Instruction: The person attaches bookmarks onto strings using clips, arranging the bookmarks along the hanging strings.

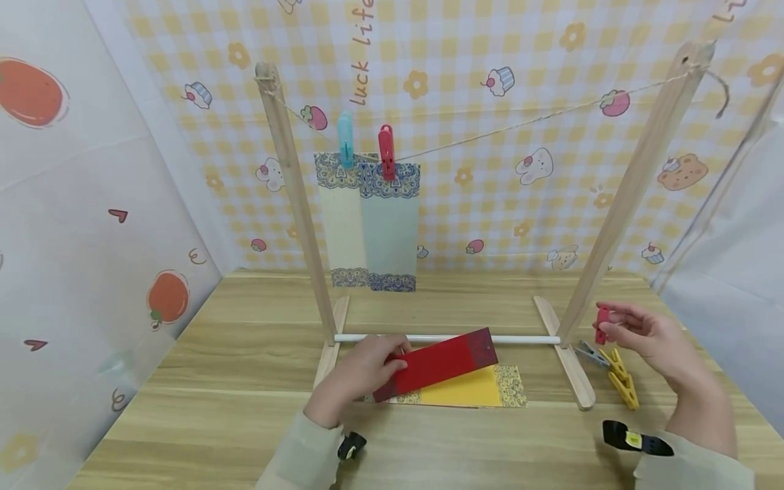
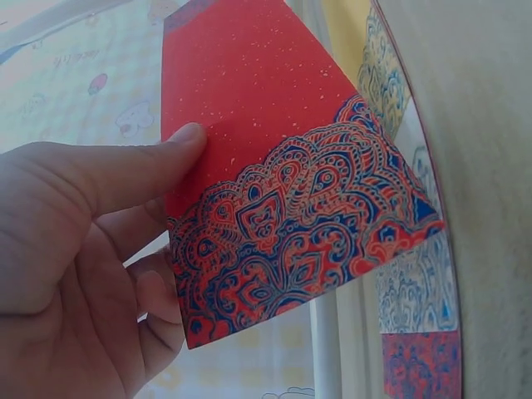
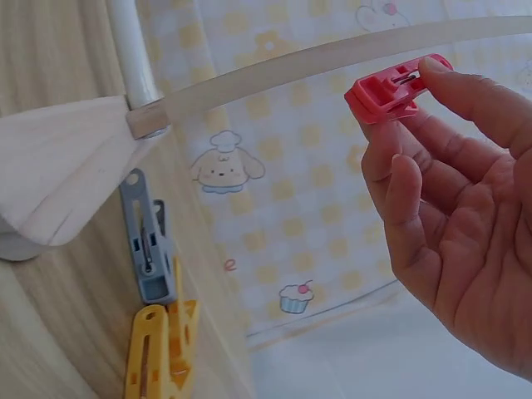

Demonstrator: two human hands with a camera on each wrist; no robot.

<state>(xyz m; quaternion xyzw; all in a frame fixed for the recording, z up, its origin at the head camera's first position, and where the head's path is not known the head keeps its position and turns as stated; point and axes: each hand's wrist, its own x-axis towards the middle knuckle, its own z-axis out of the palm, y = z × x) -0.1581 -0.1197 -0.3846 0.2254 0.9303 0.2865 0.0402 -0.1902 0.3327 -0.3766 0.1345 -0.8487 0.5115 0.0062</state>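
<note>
My left hand [image 1: 367,367] pinches a red paper strip [image 1: 437,364] near its left end, thumb on the upper face. In the left wrist view the strip shows a blue-and-red ornamental band along its end. It is tilted over a yellow paper strip [image 1: 462,389] on the table, which it partly covers. At the right, my right hand [image 1: 652,340] holds a red clothespin [image 3: 395,87] between thumb and fingers, raised above the table. A cream strip [image 1: 344,231] and a pale green strip [image 1: 392,235] hang side by side from a string, under a light blue clothespin [image 1: 346,139] and another red clothespin [image 1: 386,151].
The string [image 1: 508,127] sags between two wooden posts [image 1: 637,184], joined low down by a white rod [image 1: 527,339]. A grey clothespin [image 3: 148,241] and yellow clothespins [image 1: 621,381] lie beside the right wooden foot [image 1: 576,381]. A patterned cloth [image 1: 490,197] hangs behind.
</note>
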